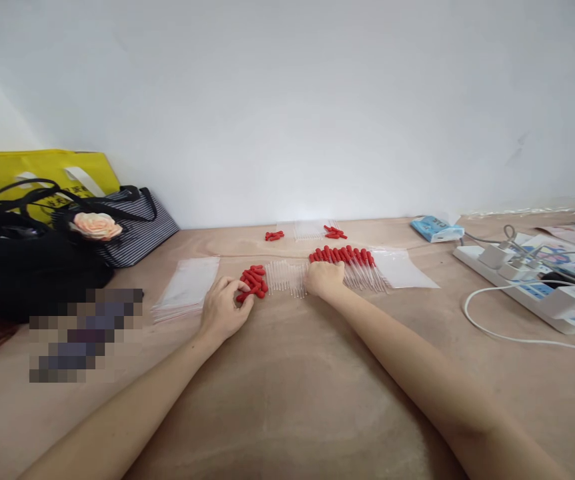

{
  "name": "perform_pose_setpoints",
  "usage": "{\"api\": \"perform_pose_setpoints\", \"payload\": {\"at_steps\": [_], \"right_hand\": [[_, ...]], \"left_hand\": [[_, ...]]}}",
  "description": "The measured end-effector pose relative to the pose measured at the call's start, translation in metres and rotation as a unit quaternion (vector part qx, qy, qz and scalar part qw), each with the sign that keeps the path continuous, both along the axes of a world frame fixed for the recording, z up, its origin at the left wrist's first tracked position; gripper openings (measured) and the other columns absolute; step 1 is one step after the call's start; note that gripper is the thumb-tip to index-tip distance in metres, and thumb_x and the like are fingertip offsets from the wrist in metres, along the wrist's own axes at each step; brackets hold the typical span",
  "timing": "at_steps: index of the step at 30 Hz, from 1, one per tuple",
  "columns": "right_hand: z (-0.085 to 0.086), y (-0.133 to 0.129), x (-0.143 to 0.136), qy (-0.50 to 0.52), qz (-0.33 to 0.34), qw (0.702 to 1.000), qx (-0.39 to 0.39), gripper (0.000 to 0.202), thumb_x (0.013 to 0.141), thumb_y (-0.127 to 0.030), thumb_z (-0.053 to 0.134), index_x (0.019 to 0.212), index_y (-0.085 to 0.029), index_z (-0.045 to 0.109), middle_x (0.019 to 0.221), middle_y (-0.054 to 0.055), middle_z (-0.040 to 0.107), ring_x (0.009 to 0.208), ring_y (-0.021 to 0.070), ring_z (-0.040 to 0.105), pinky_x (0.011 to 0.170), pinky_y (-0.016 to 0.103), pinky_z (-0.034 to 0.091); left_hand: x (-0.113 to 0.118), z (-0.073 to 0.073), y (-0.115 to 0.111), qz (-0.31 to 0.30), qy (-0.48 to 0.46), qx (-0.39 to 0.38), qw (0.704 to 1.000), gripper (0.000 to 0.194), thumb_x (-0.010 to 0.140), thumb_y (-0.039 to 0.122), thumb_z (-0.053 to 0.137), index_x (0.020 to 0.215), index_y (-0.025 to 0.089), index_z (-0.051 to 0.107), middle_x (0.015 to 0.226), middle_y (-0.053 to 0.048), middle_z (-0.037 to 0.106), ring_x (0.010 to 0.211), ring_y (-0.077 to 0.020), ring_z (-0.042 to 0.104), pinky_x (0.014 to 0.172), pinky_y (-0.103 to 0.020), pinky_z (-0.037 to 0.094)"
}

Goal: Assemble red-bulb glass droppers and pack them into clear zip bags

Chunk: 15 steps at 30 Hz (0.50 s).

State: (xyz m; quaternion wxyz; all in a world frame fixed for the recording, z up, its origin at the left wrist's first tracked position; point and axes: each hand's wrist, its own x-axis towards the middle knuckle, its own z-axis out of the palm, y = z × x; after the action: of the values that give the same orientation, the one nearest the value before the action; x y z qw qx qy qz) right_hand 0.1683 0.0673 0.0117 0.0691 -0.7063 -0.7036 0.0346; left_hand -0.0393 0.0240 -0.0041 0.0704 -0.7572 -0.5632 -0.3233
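Note:
My left hand rests at a small pile of red rubber dropper bulbs. Its thumb and forefinger close on one red rubber bulb at the pile's near edge. A row of thin clear glass dropper tubes lies to the right of the pile. My right hand is curled at the right end of those tubes, its fingertips turned away and hidden. Just beyond and right of it lie several droppers side by side, clear tubes fitted with red bulbs.
Clear plastic bags lie stacked at left and at right. Farther back are more red bulbs and tubes. A blue tissue pack and a power strip with cables stand right; bags crowd the left.

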Motion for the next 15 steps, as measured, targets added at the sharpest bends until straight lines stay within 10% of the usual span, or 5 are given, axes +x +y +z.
{"api": "perform_pose_setpoints", "payload": {"at_steps": [6,15], "right_hand": [[0.012,-0.018,0.017,0.003,0.053,0.998,0.015,0.027,0.079,-0.027,0.041,0.081,-0.012,0.063,0.086,0.014,0.065,0.079,0.0234,0.059,0.069,0.034,0.035],[-0.005,-0.069,0.072,0.086,0.365,0.925,0.06,0.014,0.078,-0.029,0.05,0.072,-0.017,0.054,0.067,0.002,0.058,0.064,0.0128,0.05,0.062,0.024,0.033]], "left_hand": [[0.017,0.006,-0.017,-0.123,-0.018,0.018,0.992,0.006,0.073,0.019,0.049,0.075,0.017,0.055,0.079,-0.003,0.054,0.076,-0.0174,0.053,0.071,-0.03,0.042],[0.043,0.0,-0.036,-0.209,0.006,-0.063,0.976,0.004,0.072,0.016,0.05,0.072,0.016,0.054,0.075,-0.003,0.053,0.071,-0.016,0.051,0.067,-0.029,0.043]]}}
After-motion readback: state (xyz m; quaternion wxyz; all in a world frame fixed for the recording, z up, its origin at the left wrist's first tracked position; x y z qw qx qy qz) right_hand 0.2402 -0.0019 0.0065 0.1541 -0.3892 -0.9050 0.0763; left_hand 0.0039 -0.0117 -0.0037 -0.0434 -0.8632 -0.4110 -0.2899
